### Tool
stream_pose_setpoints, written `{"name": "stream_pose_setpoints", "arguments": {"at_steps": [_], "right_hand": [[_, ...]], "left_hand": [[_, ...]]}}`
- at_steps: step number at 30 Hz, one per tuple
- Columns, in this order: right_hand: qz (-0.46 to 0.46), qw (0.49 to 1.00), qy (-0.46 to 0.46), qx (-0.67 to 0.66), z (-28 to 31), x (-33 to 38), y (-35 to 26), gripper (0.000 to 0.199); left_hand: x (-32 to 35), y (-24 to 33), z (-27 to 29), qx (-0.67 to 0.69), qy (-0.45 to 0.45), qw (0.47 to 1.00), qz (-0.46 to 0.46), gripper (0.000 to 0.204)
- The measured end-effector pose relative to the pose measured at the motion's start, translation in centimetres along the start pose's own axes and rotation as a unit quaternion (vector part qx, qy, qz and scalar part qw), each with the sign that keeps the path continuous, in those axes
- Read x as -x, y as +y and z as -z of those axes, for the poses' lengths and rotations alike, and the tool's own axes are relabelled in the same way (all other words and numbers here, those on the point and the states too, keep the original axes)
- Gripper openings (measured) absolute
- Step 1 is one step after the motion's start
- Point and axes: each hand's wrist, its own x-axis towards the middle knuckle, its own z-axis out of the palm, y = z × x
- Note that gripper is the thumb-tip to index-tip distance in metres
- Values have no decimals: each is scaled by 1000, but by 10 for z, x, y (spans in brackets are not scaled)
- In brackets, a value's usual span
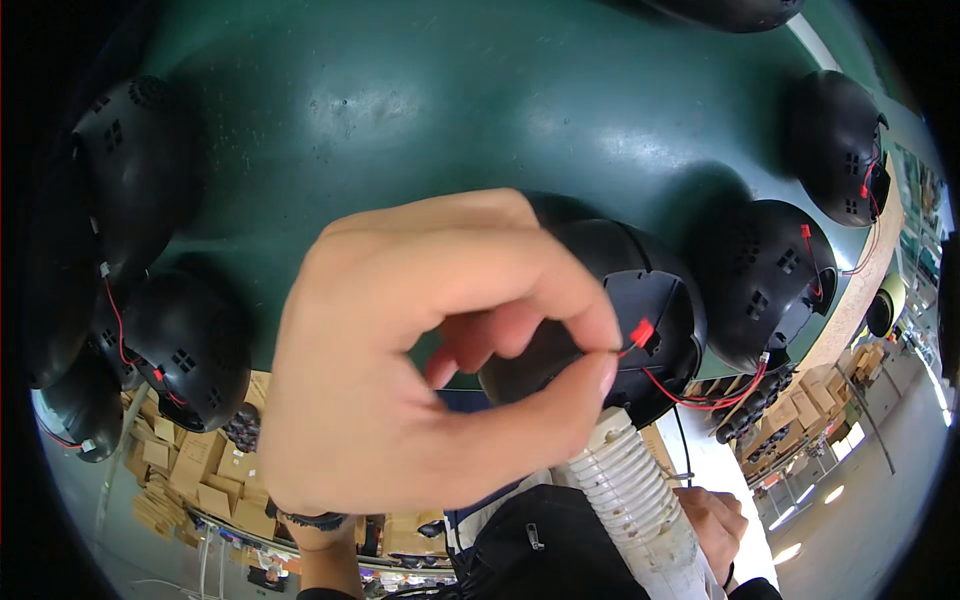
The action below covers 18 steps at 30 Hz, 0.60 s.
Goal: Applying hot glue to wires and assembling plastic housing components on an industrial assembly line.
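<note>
My left hand (400, 350) is large in the middle, thumb and forefinger pinched together. At their tips is a thin red wire (627, 352) ending in a small red connector (641, 332). Just beyond lies a black rounded plastic housing (600, 255) with an open recess; more red and black wires (700, 403) run from it to the right. A white hand tool with a ribbed barrel (625, 480) points up toward the housing. My right hand (712, 525), fingers curled, is closed at the tool's right side, partly hidden by it; its grip shows only in part.
Similar black housings with red wires stand at the right (765, 265), far right (835, 145) and left (185, 345). Another (740, 8) shows at the far edge. The green tabletop (400, 130) spreads beneath them. Cardboard boxes (205, 465) lie beyond the near edge.
</note>
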Motion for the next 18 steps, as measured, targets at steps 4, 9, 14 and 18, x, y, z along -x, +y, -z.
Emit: {"name": "stream_pose_setpoints", "arguments": {"at_steps": [4,9,14,18], "right_hand": [[11,996,-44,-82,4,-2,15,27],[31,991,-40,-122,5,-13,16,28],[43,992,-9,-115,3,-18,12,28],[59,992,20,-110,3,-19,6,28]], "left_hand": [[12,-11,12,13,-65,993,-97,16],[31,-24,14,58,-171,974,-138,19],[31,-33,6,72,-176,971,-143,22],[29,-27,14,63,-148,972,-172,23]]}}
